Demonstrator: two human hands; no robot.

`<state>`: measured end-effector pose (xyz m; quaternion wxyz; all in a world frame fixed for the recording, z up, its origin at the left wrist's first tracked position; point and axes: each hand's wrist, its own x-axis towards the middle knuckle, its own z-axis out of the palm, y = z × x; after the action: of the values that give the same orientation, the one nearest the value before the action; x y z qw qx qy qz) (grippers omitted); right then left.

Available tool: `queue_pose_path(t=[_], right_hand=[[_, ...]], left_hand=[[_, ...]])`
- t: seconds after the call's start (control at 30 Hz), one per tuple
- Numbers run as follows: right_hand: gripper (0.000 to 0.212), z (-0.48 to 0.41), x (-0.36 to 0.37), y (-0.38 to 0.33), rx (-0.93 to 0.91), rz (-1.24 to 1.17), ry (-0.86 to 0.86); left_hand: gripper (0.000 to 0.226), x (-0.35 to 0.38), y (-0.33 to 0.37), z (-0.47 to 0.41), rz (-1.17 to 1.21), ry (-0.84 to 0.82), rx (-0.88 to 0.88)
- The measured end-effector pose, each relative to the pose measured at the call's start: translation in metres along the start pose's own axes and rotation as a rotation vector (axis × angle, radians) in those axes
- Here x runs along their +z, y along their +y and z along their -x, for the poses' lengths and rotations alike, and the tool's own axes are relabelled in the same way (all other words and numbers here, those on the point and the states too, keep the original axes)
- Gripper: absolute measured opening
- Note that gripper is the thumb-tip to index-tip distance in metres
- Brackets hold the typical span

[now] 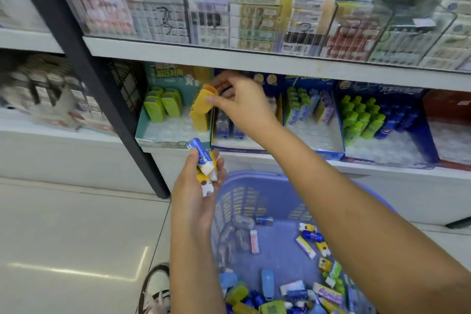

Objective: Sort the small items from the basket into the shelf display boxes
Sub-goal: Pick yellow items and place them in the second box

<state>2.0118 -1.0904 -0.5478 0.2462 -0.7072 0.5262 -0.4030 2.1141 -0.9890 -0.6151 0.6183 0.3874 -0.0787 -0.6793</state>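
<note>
Basket [254, 179] sits below both hands, holding mixed small items. Teal box [173, 139] is just left of right hand [244, 107], which pinches a yellow case [205, 98]: glossy, rounded, tilted. Seat it upright, flush against the standing case [200, 121] beneath. Left hand [196, 194], below the right, grips at least 2 wrapped erasers [204, 160].

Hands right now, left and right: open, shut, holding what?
Left hand: grips a few small packets, a blue-and-white one on top.
Right hand: pinches a yellow case at the teal display box.
</note>
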Motion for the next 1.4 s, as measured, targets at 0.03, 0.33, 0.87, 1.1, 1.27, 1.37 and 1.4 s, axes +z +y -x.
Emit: queue_pose_path(t=[0.03,0.33,0.87,1.1,1.27,1.37,1.4], right_hand=[[0.020,-0.006,0.007,-0.002,-0.015,0.066,-0.045],[0.024,-0.010,0.036,0.005,-0.061,0.445,-0.247],[0.023,-0.009,0.053,0.004,-0.250,0.876,-0.292],[0.025,0.031,0.001,-0.015,0.164,0.043,-0.286],[0.003,0.086,-0.043,0.004,0.302,-0.328,-0.381],[0.008,0.100,-0.067,0.028,0.357,-0.386,-0.152],[0.010,0.101,-0.076,0.037,0.366,-0.374,-0.036]], left_hand=[[0.025,-0.003,0.004,-0.001,-0.001,0.013,0.014],[0.023,-0.026,0.025,-0.006,0.039,0.033,0.054],[0.020,-0.023,0.022,0.003,-0.193,0.063,0.082],[0.020,-0.015,0.010,0.012,-0.551,0.043,0.284],[0.012,0.000,-0.003,0.017,-0.747,-0.196,0.302],[0.009,0.017,-0.022,0.022,-0.685,-0.177,0.210],[0.011,0.022,-0.029,0.022,-0.627,-0.143,0.153]])
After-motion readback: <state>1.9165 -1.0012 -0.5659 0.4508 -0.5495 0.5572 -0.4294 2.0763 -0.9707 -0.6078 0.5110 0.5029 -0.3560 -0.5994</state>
